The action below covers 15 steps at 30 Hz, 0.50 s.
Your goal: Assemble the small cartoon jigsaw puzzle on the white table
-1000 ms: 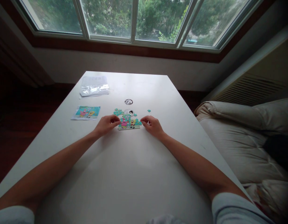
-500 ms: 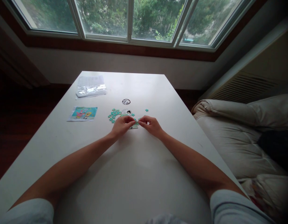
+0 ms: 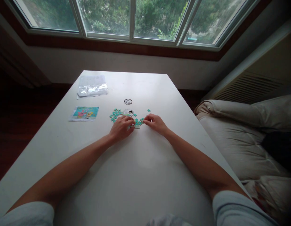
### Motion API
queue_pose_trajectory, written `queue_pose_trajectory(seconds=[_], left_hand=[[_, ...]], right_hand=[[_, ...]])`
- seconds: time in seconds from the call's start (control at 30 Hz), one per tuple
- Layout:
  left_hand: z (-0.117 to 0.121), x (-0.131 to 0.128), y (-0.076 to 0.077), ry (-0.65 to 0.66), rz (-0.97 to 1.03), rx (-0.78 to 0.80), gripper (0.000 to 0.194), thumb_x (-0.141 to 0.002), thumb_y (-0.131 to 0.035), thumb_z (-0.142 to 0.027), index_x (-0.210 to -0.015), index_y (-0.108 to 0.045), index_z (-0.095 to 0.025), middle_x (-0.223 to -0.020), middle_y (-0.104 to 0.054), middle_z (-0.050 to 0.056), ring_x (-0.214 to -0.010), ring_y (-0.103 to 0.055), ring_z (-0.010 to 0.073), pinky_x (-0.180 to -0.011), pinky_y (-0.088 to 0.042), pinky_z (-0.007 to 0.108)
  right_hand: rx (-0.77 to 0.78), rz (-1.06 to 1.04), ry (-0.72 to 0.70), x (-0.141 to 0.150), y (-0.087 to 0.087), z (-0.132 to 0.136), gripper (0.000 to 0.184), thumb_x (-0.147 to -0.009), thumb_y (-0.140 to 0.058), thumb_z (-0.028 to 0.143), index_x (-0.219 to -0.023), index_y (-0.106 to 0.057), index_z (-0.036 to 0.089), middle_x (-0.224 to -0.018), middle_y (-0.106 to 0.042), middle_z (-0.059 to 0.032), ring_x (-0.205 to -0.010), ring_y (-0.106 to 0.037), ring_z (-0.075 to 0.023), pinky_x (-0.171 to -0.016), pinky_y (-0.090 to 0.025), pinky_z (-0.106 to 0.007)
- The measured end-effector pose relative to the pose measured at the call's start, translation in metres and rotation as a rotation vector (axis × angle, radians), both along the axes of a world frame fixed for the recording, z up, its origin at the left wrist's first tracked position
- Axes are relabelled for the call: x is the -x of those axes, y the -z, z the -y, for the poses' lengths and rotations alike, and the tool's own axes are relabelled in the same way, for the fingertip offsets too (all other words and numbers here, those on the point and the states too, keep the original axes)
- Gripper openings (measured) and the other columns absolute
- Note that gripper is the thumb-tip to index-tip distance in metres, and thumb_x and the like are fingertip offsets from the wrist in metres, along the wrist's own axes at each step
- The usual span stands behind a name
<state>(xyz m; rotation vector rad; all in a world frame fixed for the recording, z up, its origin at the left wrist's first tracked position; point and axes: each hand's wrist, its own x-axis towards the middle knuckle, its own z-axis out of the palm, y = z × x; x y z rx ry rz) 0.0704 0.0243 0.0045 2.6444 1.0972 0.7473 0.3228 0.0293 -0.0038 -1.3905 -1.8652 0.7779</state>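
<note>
Green jigsaw puzzle pieces (image 3: 114,115) lie in a loose pile on the white table, with more pieces (image 3: 137,122) between my hands. My left hand (image 3: 121,128) rests at the near left of the pile. Its fingers are curled, and a bit of green shows between thumb and fingers. My right hand (image 3: 156,123) pinches a small puzzle piece at the right side of the pieces; the fingertips partly hide it. A clear round case (image 3: 128,112) with a dark ring in it sits behind my left hand. One loose piece (image 3: 148,110) lies farther off.
A round silvery lid (image 3: 128,101) lies beyond the pieces. The cartoon picture sheet (image 3: 85,113) is at left, with clear plastic bags and papers (image 3: 92,86) behind it. A beige sofa (image 3: 230,138) stands right of the table (image 3: 136,175); windows are ahead.
My hands have moved apart. The left has shifted left with its fingers more curled, and the right has drawn back slightly to the right, so more green pieces show between them.
</note>
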Motion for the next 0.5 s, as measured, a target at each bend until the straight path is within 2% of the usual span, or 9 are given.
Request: queue_pose_trajectory(seconds=[0.17, 0.37, 0.5], left_hand=[[0.001, 0.003, 0.005, 0.158, -0.14, -0.054, 0.025, -0.096, -0.059, -0.029, -0.116, -0.072, -0.027, -0.13, -0.068, 0.006, -0.12, -0.058, 0.0264, -0.103, -0.047, 0.046], [0.004, 0.0, 0.006, 0.165, -0.145, -0.045, 0.028, -0.097, -0.057, -0.033, -0.12, -0.073, -0.03, -0.132, -0.068, 0.006, -0.122, -0.057, 0.0281, -0.106, -0.046, 0.051], [0.004, 0.0, 0.008, 0.17, -0.148, -0.037, 0.029, -0.095, -0.058, -0.032, -0.12, -0.073, -0.03, -0.131, -0.068, 0.005, -0.122, -0.057, 0.0286, -0.105, -0.046, 0.05]], right_hand=[[0.074, 0.051, -0.054, -0.002, 0.001, -0.001, 0.026, -0.083, -0.069, 0.043, -0.078, -0.074, 0.018, -0.08, -0.061, -0.0021, -0.071, -0.055, -0.0143, -0.068, -0.042, -0.028], [0.093, 0.114, -0.056, 0.002, 0.003, 0.001, 0.018, -0.083, -0.07, 0.035, -0.078, -0.077, 0.019, -0.082, -0.06, -0.0013, -0.069, -0.055, -0.0128, -0.066, -0.041, -0.027], [0.053, 0.205, -0.025, 0.007, 0.001, 0.003, 0.014, -0.084, -0.071, 0.032, -0.078, -0.077, 0.02, -0.079, -0.059, -0.0007, -0.07, -0.054, -0.0132, -0.067, -0.039, -0.026]])
